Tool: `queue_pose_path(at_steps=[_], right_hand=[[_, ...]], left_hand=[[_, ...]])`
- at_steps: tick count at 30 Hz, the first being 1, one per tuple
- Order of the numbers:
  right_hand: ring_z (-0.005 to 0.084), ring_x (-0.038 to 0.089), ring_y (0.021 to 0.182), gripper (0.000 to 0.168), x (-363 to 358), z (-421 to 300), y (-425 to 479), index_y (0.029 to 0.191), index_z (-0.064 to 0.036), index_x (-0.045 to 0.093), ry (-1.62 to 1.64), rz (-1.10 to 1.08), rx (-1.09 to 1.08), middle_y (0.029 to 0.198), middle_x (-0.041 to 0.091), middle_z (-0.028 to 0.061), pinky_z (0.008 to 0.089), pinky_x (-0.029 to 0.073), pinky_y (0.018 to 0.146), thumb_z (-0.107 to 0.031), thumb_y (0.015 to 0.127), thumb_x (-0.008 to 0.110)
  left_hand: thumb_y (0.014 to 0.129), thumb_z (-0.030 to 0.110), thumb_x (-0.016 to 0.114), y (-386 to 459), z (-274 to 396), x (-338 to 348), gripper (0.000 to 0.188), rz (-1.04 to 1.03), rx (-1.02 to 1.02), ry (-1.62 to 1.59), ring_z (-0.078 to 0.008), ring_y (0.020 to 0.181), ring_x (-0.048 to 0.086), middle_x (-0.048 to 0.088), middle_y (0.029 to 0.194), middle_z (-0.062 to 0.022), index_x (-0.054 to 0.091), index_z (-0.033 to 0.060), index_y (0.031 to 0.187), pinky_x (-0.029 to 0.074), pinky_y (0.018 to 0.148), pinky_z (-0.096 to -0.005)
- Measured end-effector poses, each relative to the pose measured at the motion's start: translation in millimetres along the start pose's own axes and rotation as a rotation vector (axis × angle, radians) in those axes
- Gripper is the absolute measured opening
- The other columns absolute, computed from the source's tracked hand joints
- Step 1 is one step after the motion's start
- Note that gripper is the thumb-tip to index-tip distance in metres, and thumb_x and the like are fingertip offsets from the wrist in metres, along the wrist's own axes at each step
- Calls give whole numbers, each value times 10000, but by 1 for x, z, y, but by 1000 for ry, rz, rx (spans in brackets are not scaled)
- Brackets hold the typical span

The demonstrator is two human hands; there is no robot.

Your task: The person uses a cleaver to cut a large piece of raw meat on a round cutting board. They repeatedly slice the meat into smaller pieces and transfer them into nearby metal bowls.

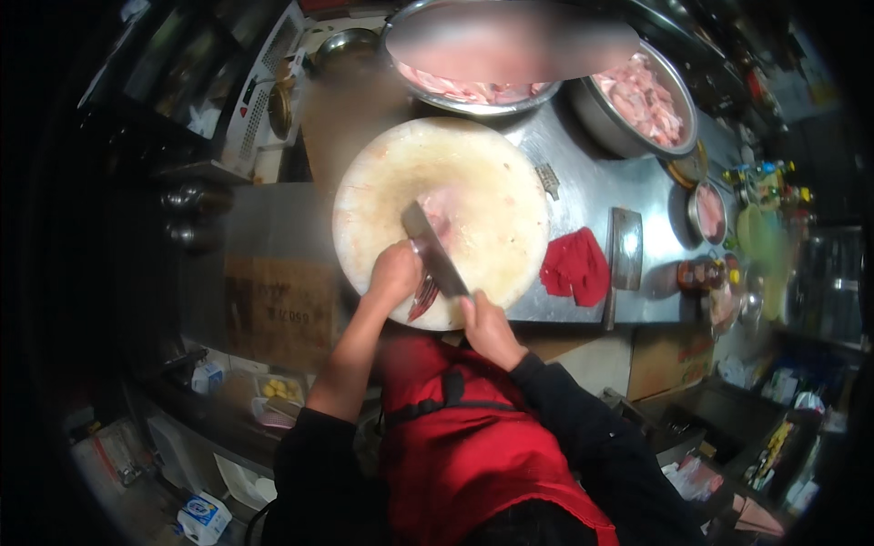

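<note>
A round pale chopping block (505, 170) stands before me on the steel counter. My right hand (490, 329) grips the handle of a broad-bladed cleaver (437, 252), whose blade slants up and left across the block. Under and beside the blade lies a piece of pale pink raw meat (440, 208). My left hand (398, 271) is closed just left of the blade, by a dark red, streaked piece (425, 299), apparently part of the same food. Whether the fingers grip it cannot be told, as the hand and blade cover that spot.
Behind the block stand a large metal basin (471, 108) and a deep metal pot (594, 123), both with raw meat. To the right lie a red cloth (579, 267), a second cleaver (626, 249) and a small grater-like metal tool (547, 181). A small bowl of meat (709, 213) sits farther right.
</note>
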State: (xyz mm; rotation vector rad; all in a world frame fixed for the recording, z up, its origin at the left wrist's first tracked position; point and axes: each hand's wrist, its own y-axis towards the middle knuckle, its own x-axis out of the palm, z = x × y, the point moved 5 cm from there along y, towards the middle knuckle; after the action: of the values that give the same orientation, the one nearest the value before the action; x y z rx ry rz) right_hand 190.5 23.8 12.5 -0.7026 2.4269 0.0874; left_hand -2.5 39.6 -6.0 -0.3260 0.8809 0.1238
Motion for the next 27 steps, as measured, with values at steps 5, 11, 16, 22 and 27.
queue_pose_path(at_steps=[5, 11, 16, 22, 27], right_hand=[[516, 507, 615, 270, 32, -4, 39, 831, 25, 455, 14, 147, 30, 639, 527, 317, 542, 379, 524, -206, 960, 507], [522, 545, 620, 305, 15, 3, -16, 863, 43, 463, 42, -81, 108, 644, 554, 324, 574, 408, 564, -242, 970, 486], [512, 542, 597, 309, 33, -2, 23, 856, 42, 469, 25, 34, 43, 638, 554, 322, 569, 410, 556, -246, 964, 498], [496, 536, 644, 227, -39, -19, -24, 904, 10, 498, 156, 64, 104, 682, 554, 281, 498, 403, 539, -207, 969, 482], [101, 465, 495, 237, -91, 29, -66, 870, -16, 496, 91, 233, 225, 576, 489, 25, 291, 368, 452, -212, 999, 464]], left_hand=[[829, 155, 527, 7, -13, 1, 226, 7, -64, -6, -446, 866, 597, 622, 877, -287, 592, -56, 877, 472, 776, -492], [838, 197, 527, 7, -49, -1, 251, 38, -159, -148, -454, 861, 594, 621, 874, -287, 598, -44, 848, 471, 771, -481], [886, 135, 528, -20, -19, -11, 186, -115, -158, -713, -264, 685, 598, 633, 782, -153, 586, -34, 936, 477, 643, -371], [911, 87, 512, -31, -10, -45, 361, -261, -288, -1706, -172, 771, 564, 586, 1027, -158, 450, -36, 1245, 471, 673, -297], [921, 68, 489, -25, 27, -23, 382, -404, -287, -1904, -202, 858, 570, 573, 1096, -185, 424, -60, 1276, 489, 762, -298]])
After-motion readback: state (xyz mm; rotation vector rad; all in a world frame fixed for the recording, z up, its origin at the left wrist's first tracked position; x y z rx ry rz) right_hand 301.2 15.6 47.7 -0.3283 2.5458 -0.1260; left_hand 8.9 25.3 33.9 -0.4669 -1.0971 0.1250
